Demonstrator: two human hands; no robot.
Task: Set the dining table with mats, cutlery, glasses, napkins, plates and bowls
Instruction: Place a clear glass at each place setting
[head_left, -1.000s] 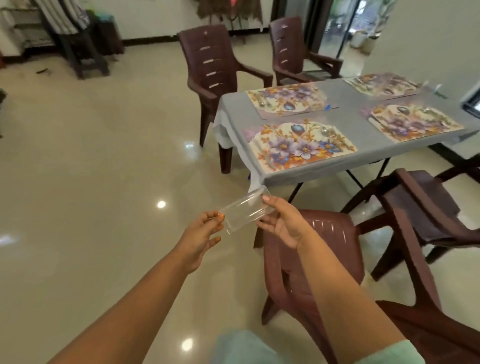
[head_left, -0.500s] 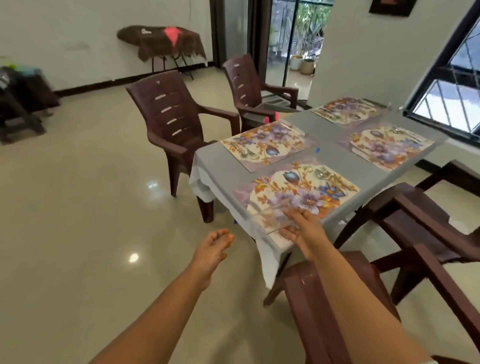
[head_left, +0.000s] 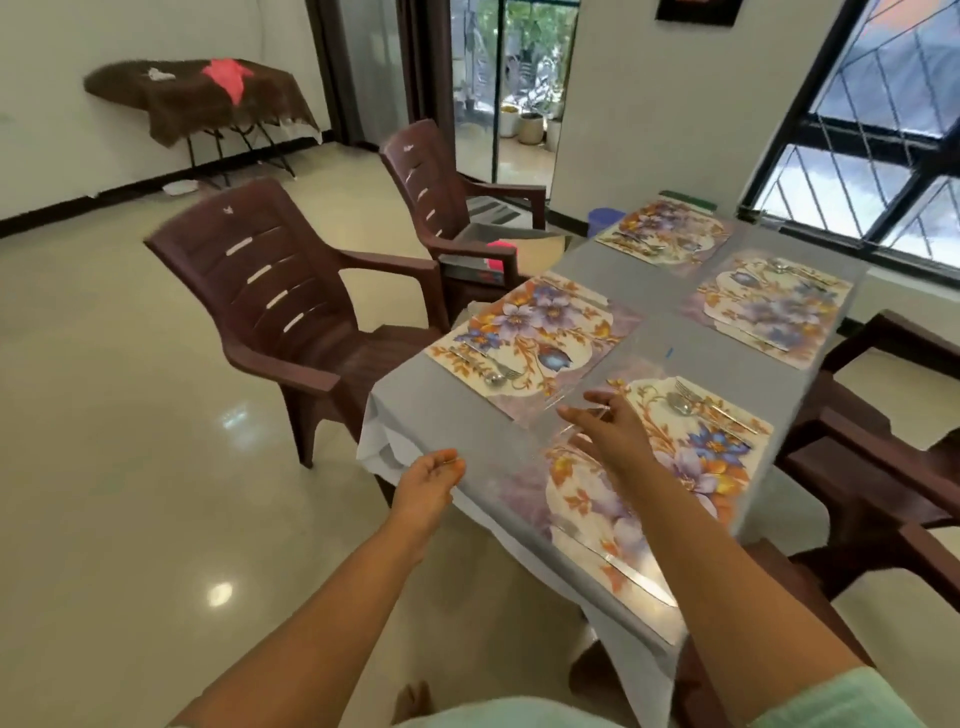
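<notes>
Now right hand (head_left: 610, 434) fingers pinch a clear glass (head_left: 558, 423) over the mat (head_left: 691, 467) — left hand (head_left: 428, 480) loosely curled, empty

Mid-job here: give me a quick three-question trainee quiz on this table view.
1. How many floral mats lie on the table?
2. True or false: the left hand holds a fork.
3. Which hand reaches over the nearest mat? A) left B) right C) neither

Key: 1) four; 2) false, it holds nothing; 3) B, the right hand.
</notes>
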